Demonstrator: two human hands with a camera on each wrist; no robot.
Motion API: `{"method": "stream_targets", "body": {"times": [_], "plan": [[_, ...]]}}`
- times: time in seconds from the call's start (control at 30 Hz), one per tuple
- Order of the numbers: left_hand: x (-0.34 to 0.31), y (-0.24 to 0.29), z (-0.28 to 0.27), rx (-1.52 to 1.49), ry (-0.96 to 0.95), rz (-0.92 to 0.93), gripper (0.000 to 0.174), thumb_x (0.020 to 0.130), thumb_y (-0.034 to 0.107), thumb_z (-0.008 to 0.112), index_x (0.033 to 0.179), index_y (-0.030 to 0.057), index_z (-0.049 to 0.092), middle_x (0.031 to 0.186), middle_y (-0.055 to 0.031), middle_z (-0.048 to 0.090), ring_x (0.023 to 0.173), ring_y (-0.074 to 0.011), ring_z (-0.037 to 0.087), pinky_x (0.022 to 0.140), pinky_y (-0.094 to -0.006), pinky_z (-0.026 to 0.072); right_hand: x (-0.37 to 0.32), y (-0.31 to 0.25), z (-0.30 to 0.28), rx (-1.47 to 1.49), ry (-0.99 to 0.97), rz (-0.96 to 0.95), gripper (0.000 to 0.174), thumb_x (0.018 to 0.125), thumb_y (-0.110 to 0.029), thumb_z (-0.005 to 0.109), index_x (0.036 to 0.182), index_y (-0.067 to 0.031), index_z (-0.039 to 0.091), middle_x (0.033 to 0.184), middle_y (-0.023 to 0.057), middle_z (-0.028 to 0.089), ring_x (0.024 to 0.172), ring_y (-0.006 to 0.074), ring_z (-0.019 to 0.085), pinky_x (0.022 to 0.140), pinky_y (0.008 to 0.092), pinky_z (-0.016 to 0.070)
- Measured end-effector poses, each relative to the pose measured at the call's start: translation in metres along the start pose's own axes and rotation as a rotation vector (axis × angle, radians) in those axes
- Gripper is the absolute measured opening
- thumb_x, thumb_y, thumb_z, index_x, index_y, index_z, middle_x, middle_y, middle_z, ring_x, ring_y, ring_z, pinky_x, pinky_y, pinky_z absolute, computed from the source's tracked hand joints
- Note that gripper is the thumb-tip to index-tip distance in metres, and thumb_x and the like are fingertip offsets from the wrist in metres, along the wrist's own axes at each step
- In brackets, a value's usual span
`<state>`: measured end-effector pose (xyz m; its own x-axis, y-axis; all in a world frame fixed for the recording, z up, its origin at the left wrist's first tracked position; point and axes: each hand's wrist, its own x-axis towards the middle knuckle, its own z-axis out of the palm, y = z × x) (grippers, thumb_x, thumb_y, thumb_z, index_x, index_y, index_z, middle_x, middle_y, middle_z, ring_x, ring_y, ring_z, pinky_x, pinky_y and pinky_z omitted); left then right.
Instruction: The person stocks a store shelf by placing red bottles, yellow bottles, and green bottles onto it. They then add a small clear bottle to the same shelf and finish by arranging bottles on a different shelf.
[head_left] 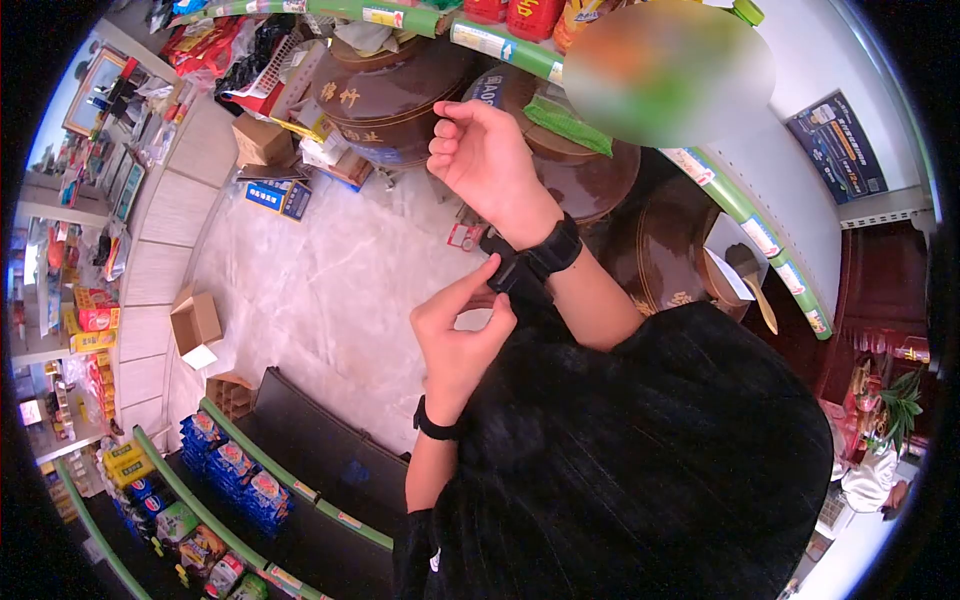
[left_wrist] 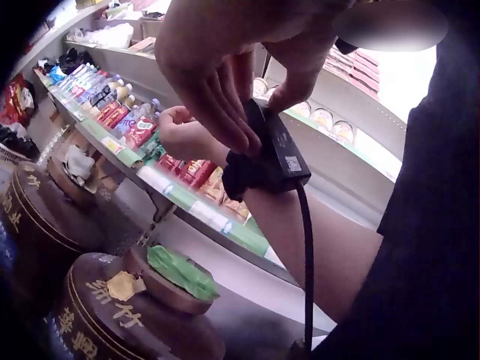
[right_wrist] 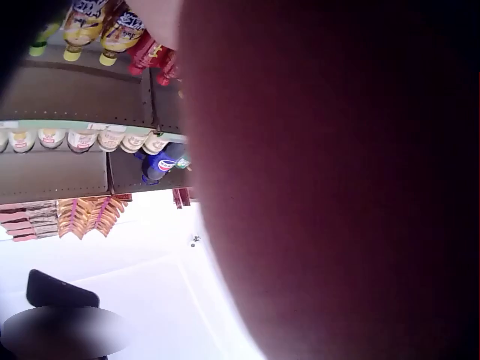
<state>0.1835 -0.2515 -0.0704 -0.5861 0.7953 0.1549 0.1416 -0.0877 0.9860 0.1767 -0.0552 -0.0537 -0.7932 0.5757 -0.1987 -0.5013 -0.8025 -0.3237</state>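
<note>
My left hand (head_left: pixel 455 335) pinches a small black wrist camera (left_wrist: pixel 283 154) between thumb and fingers. The camera sits on a black strap (head_left: pixel 556 250) around my right wrist, and a black cable (left_wrist: pixel 308 255) hangs from it. Held out palm up, my right hand (head_left: pixel 490 165) has loosely curled fingers and nothing in it. In the right wrist view a blurred expanse of skin (right_wrist: pixel 315 180) hides most of the scene. Another black band (head_left: pixel 437 420) circles my left wrist.
Large brown jars (head_left: pixel 390 105) stand beyond my right hand, one topped with a green cloth (head_left: pixel 570 125). Green-edged shelves (head_left: pixel 755 230) curve around the right. Low shelves with blue snack packs (head_left: pixel 235 470) are at lower left. An open cardboard box (head_left: pixel 195 325) lies on the floor (head_left: pixel 310 270).
</note>
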Motion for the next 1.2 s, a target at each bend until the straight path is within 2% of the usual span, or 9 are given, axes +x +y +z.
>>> {"method": "stream_targets", "body": {"times": [0.17,0.27,0.4,0.63,0.83,0.93,1.03,1.13,1.2], "plan": [[-0.008,0.004,-0.004,0.068,0.029,0.049,0.042,0.073,-0.005,0.070,0.115,0.0000,0.073,0.078,-0.0122,0.072,0.071,-0.0138,0.071,0.072,-0.0261,0.0561,-0.008,0.009,0.010,-0.059,-0.039,-0.023,0.012,0.089,-0.012,0.061,0.096,-0.0019,0.060,0.071,0.0001,0.052,0.064,0.0126,0.047,0.061,0.0268,0.0402],[-0.013,0.002,-0.008,0.107,0.042,0.066,0.042,0.073,-0.004,0.069,0.114,0.0004,0.073,0.077,-0.0122,0.072,0.070,-0.0151,0.071,0.071,-0.0269,0.0550,-0.003,0.016,0.006,-0.061,-0.066,-0.002,0.013,0.085,-0.015,0.064,0.092,-0.0036,0.064,0.067,0.0009,0.056,0.059,0.0135,0.050,0.057,0.0293,0.0411],[-0.018,-0.002,-0.011,0.153,0.072,0.054,0.042,0.072,-0.003,0.069,0.113,0.0007,0.074,0.075,-0.0116,0.071,0.068,-0.0154,0.070,0.071,-0.0280,0.0542,-0.002,0.026,0.006,-0.051,-0.030,0.043,0.012,0.086,-0.014,0.065,0.090,-0.0032,0.064,0.066,-0.0006,0.053,0.060,0.0127,0.049,0.058,0.0273,0.0417],[-0.021,-0.002,-0.009,0.163,0.045,0.057,0.045,0.070,-0.005,0.066,0.114,-0.0010,0.073,0.073,-0.0127,0.071,0.066,-0.0144,0.068,0.069,-0.0279,0.0553,-0.011,0.024,0.001,-0.132,-0.044,-0.004,0.011,0.089,-0.015,0.061,0.094,-0.0062,0.063,0.067,-0.0017,0.055,0.059,0.0125,0.050,0.059,0.0286,0.0435],[-0.017,-0.005,0.013,0.152,-0.037,0.093,0.043,0.070,-0.004,0.066,0.112,-0.0039,0.073,0.072,-0.0141,0.071,0.065,-0.0162,0.070,0.068,-0.0289,0.0560,-0.025,-0.001,-0.014,-0.145,0.004,-0.072,0.011,0.089,-0.016,0.061,0.095,-0.0065,0.062,0.067,-0.0021,0.054,0.061,0.0108,0.050,0.060,0.0286,0.0431],[-0.012,-0.005,0.023,0.232,-0.168,0.133,0.043,0.077,-0.009,0.063,0.119,-0.0046,0.070,0.078,-0.0105,0.071,0.072,-0.0141,0.070,0.074,-0.0289,0.0595,-0.032,-0.017,-0.028,-0.133,0.035,-0.119,0.011,0.089,-0.016,0.061,0.094,-0.0070,0.062,0.068,-0.0021,0.054,0.061,0.0105,0.049,0.060,0.0284,0.0427],[-0.007,-0.008,0.042,0.291,-0.213,0.165,0.043,0.076,-0.008,0.064,0.118,-0.0040,0.070,0.077,-0.0114,0.072,0.070,-0.0142,0.071,0.072,-0.0281,0.0591,-0.038,-0.036,-0.047,-0.110,0.064,-0.146,0.011,0.089,-0.016,0.062,0.094,-0.0076,0.062,0.068,-0.0022,0.054,0.061,0.0106,0.049,0.061,0.0280,0.0423],[-0.001,-0.010,0.066,0.306,-0.216,0.188,0.040,0.071,-0.001,0.067,0.111,-0.0019,0.074,0.069,-0.0133,0.070,0.061,-0.0202,0.070,0.063,-0.0283,0.0539,-0.040,-0.055,-0.068,-0.068,0.096,-0.152,0.011,0.089,-0.017,0.062,0.095,-0.0079,0.062,0.068,-0.0023,0.054,0.062,0.0106,0.049,0.061,0.0277,0.0422],[0.003,-0.009,0.081,0.321,-0.236,0.189,0.037,0.072,-0.001,0.067,0.108,-0.0015,0.075,0.068,-0.0137,0.069,0.059,-0.0205,0.069,0.061,-0.0289,0.0528,-0.044,-0.068,-0.079,-0.038,0.120,-0.153,0.011,0.089,-0.017,0.062,0.095,-0.0078,0.062,0.068,-0.0024,0.054,0.062,0.0105,0.049,0.062,0.0278,0.0423]]}}
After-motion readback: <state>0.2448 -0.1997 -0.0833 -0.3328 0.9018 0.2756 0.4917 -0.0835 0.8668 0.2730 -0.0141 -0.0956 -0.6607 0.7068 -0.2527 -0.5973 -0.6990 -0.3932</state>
